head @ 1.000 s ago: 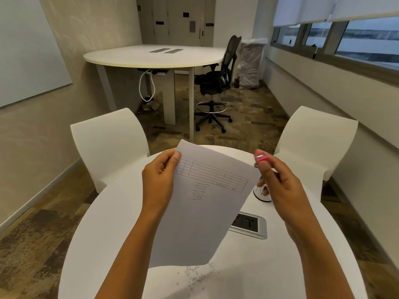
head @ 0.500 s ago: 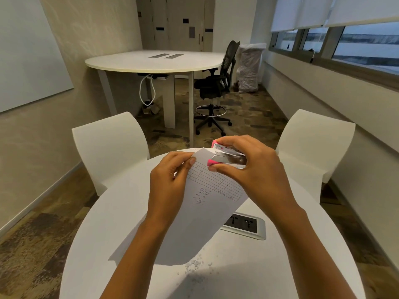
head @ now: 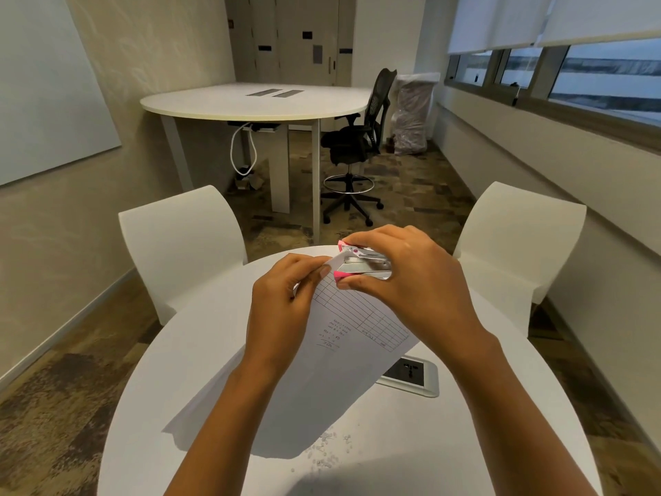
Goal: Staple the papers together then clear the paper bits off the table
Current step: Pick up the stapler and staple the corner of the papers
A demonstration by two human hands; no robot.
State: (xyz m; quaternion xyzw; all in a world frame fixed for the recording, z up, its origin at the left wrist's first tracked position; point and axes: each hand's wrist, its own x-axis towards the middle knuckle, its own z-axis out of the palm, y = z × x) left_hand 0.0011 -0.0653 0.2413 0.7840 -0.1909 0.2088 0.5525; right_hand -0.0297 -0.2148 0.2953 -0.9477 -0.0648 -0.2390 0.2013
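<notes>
Right hand [head: 411,281] fingers clamp pink stapler [head: 363,263] over papers [head: 322,352] corner; left hand [head: 282,298] fingers pinch same corner; paper bits [head: 329,449] on tabletop [head: 447,442].

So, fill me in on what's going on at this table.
A person is stapling papers over a round white table. The left hand pinches the sheets near their top corner, while the right hand holds a small pink stapler with its mouth around that corner. Whether the staple has gone in cannot be told. Small paper bits lie scattered on the table near the sheets' lower edge, not yet cleared.
</notes>
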